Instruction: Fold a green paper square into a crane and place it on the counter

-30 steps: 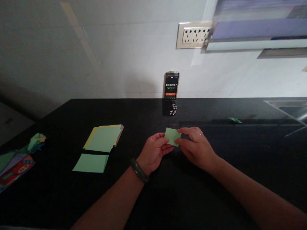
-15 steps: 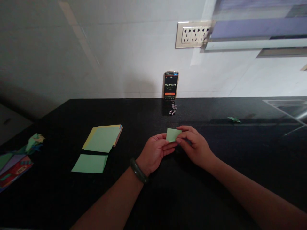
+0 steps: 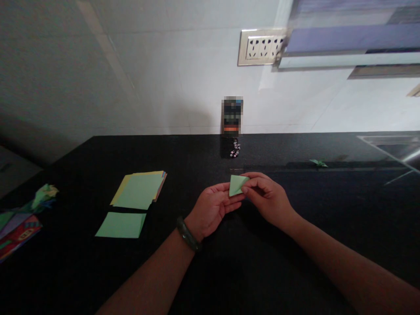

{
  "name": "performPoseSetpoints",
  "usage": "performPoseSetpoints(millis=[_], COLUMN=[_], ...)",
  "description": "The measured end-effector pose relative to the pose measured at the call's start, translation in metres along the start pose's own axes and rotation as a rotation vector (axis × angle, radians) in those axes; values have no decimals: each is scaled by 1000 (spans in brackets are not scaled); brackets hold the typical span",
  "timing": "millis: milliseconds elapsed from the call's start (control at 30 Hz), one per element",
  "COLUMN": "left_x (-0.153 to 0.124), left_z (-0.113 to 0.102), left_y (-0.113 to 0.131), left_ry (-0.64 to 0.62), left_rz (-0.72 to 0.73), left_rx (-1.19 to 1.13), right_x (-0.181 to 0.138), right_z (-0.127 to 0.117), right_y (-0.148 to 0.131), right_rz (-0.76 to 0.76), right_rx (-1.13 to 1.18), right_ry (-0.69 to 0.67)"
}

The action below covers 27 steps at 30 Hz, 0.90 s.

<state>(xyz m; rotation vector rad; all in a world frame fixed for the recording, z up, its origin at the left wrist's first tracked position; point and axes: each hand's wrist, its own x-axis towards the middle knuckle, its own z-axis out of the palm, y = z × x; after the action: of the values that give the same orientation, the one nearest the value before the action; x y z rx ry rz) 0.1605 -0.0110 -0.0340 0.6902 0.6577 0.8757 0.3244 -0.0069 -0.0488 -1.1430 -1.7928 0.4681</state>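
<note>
Two bare forearms reach in from the near edge of a black countertop [image 3: 295, 271], meeting just past its middle. The left hand [image 3: 211, 209], a dark bangle [image 3: 186, 234] on its wrist, and the right hand [image 3: 267, 199] share a small green folded paper [image 3: 236, 184], held just above the surface between them. The left thumb and fingers pinch its lower left edge; the right thumb and forefinger are pressed together on its right corner. The paper shows as a triangle, its long edge running from upper right down to lower left, its sharpest tip pointing right into the right hand's fingers.

To the left, toward the near-left part of the countertop, a single green sheet [image 3: 120, 225] lies flat, and just beyond it rests a stack of coloured sheets [image 3: 139, 189], green on top. At the left edge sits a heap of crumpled and printed papers [image 3: 22, 216]. Far right, a tiny green folded piece [image 3: 317, 162] lies alone. At the far edge a phone [image 3: 232, 116] leans upright against the white wall, a beaded charm [image 3: 235, 148] at its foot, with a socket panel [image 3: 260, 47] above.
</note>
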Motion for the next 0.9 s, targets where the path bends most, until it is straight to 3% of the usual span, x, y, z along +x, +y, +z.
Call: performPoseSetpoints(millis=[433, 900], left_x=[2, 4], left_z=[1, 3], left_y=[-4, -8], left_ry=[112, 166], left_rz=[36, 57], left_rx=[409, 402], right_x=[0, 1], right_z=[-3, -1], right_y=[-4, -6], right_rz=[-66, 80], right_rx=[-31, 116], right_ry=[-37, -27])
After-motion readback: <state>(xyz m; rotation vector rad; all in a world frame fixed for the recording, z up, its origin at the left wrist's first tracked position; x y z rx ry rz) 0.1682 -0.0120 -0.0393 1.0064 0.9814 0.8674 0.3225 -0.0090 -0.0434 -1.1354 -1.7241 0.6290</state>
